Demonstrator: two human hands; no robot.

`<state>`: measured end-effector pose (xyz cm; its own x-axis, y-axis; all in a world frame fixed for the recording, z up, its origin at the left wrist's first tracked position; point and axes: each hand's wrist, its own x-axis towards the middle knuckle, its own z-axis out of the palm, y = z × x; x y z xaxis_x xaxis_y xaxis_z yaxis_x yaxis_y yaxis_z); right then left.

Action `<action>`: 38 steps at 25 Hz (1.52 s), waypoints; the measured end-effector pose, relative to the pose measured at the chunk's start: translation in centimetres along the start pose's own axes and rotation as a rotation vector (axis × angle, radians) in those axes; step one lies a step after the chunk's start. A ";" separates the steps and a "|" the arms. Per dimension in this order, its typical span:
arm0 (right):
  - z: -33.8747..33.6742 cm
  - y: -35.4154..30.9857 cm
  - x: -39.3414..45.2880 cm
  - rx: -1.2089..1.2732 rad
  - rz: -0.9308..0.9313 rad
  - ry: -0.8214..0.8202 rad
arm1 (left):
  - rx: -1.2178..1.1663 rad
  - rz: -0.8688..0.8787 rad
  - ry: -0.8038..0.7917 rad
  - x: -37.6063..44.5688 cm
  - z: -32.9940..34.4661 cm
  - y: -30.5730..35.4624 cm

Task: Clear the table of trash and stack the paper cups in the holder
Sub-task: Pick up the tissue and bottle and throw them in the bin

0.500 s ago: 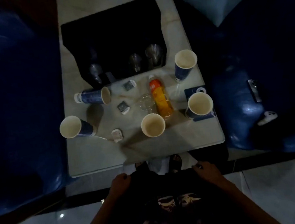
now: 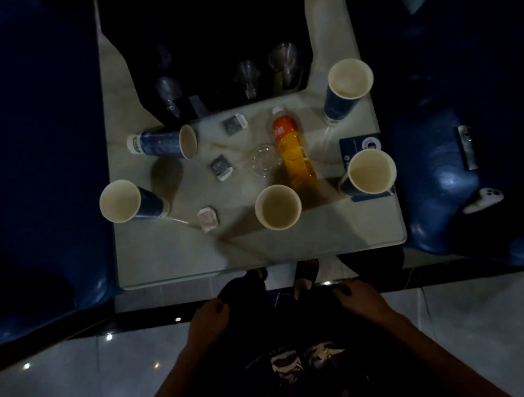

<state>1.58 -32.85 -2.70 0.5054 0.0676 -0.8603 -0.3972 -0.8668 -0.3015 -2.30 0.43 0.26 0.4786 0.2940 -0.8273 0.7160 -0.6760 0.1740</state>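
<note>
I am looking down at the pale bench, blue seats flanking it. A dark tray is sitting at its far end. Four paper cups are standing upright: far right, right edge, near centre, left edge. A fifth cup is lying on its side. An orange bottle is lying between them, small wrappers scattered nearby. Left hand and right hand are resting loosely against dark clothing, each grip released, holding nothing
</note>
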 end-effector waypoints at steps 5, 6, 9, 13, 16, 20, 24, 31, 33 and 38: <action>-0.8 -4.6 0.6 -0.053 0.099 0.009 | 0.177 0.161 -0.092 4.7 -4.6 0.2; -1.2 -5.4 0.5 -0.064 0.097 0.026 | 0.201 0.196 -0.087 5.5 -5.8 0.7; -2.8 -7.4 0.4 -0.093 0.081 -0.028 | 0.231 0.278 -0.068 8.1 -9.3 3.1; -6.5 -9.9 0.1 -0.113 0.198 0.059 | 0.336 0.437 0.096 11.0 -12.5 6.6; -9.6 -12.0 -1.4 -0.145 0.208 0.101 | 0.458 0.469 0.084 12.9 -13.6 8.6; -14.3 -15.4 -4.2 -0.139 0.127 0.134 | 0.499 0.379 0.035 15.2 -13.9 10.1; -19.5 -21.2 -4.8 -0.149 -0.044 0.229 | 0.500 0.341 0.075 15.9 -13.2 9.9; -24.0 -26.8 1.1 -0.298 -0.147 0.375 | 0.331 0.332 0.097 16.1 -12.5 9.7; -23.4 -27.0 3.4 -0.232 -0.150 0.492 | 0.261 0.330 0.106 15.7 -12.2 9.7; -20.9 -25.1 9.4 -0.176 0.050 0.418 | -0.103 0.236 0.070 15.5 -12.7 10.3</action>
<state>32.29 -20.77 5.33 0.7690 -0.1505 -0.6213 -0.3113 -0.9370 -0.1584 18.93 6.63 -3.97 0.6697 0.1852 -0.7191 0.6267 -0.6605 0.4136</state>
